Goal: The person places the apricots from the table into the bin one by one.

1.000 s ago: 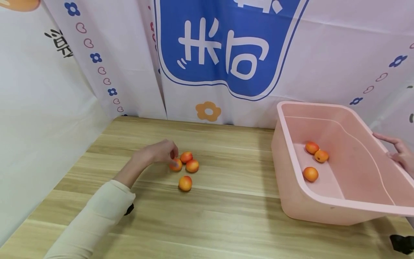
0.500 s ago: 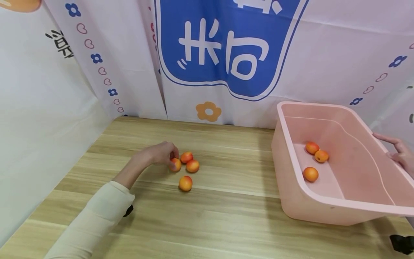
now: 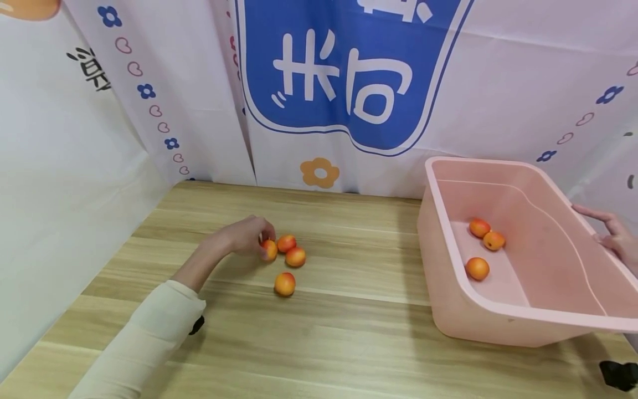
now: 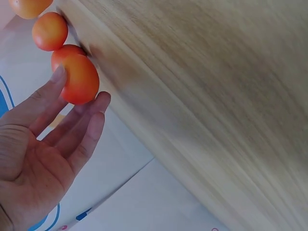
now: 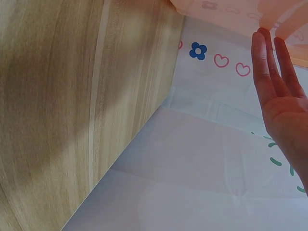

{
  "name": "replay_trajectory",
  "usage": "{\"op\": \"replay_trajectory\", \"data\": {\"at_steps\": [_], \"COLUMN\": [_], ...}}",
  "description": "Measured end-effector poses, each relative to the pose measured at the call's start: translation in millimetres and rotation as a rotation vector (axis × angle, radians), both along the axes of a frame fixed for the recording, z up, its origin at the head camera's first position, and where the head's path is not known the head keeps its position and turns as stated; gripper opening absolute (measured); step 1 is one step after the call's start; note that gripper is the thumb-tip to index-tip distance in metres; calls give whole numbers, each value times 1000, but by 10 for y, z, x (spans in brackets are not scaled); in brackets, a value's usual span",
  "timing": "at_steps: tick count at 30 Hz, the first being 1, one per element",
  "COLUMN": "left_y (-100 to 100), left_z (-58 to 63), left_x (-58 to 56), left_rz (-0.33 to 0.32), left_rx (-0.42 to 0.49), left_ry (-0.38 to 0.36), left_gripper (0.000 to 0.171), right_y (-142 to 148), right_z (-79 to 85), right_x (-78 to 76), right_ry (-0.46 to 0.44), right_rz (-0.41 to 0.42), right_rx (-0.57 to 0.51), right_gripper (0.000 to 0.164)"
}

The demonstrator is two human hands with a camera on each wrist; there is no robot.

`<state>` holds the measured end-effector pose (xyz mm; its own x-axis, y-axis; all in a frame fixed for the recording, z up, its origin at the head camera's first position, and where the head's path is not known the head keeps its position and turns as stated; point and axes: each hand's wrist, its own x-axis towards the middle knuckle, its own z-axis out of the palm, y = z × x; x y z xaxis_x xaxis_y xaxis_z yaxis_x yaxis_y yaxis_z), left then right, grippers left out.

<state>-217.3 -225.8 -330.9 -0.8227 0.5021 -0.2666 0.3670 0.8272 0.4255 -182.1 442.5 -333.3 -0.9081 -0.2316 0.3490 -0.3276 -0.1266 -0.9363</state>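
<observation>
From above the table's (image 3: 349, 343) near edge, the head camera looks forward and down, far enough back to show the pink bin (image 3: 493, 328) toward three o'clock and the printed cloth (image 3: 498, 100) at twelve. The left wrist camera, close in and tilted, looks past the left hand (image 4: 48, 154) at eight o'clock to fruits (image 4: 83, 79) toward ten, shared with the head view. Equally near, the right wrist camera, table at nine, shares the right hand (image 5: 284, 98) at three and the bin between one and two.

Sheet-walled tabletop booth (image 3: 80, 221), home or workplace unclear, pale wood-grain tabletop (image 3: 339, 338), creased white sheets (image 3: 209, 83) behind and beside it, blue printed panel (image 3: 344, 33) with white characters (image 3: 308, 69)
</observation>
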Motion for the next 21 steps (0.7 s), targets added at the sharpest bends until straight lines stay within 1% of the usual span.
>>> {"op": "replay_trajectory", "data": {"at_steps": [2, 5, 9, 12, 14, 16, 18, 21], "left_y": [2, 4, -11, -34, -50, -63, -70, -64], "left_z": [-3, 2, 12, 17, 19, 24, 32, 50], "left_x": [-9, -12, -14, -24, -32, -38, -50, -70], "left_rz": [-4, 5, 20, 13, 12, 14, 8, 4], "left_rx": [8, 11, 15, 33, 45, 55, 75, 124], "left_ry": [10, 18, 20, 29, 34, 47, 68, 100], "left_gripper": [23, 30, 32, 30, 29, 27, 26, 29], "right_y": [-3, -9, -15, -14, -6, -1, 3, 2], "right_z": [5, 18, 30, 28, 27, 22, 17, 4], "right_x": [10, 26, 33, 28, 24, 20, 20, 18], "right_ry": [2, -15, -19, 1, 5, 0, -12, -22], "right_rz": [-11, -16, -57, -96, -102, -83, -47, -8], "right_rx": [-5, -8, 10, 56, 71, 63, 25, -18], "right_gripper": [92, 87, 82, 81, 82, 81, 80, 79]}}
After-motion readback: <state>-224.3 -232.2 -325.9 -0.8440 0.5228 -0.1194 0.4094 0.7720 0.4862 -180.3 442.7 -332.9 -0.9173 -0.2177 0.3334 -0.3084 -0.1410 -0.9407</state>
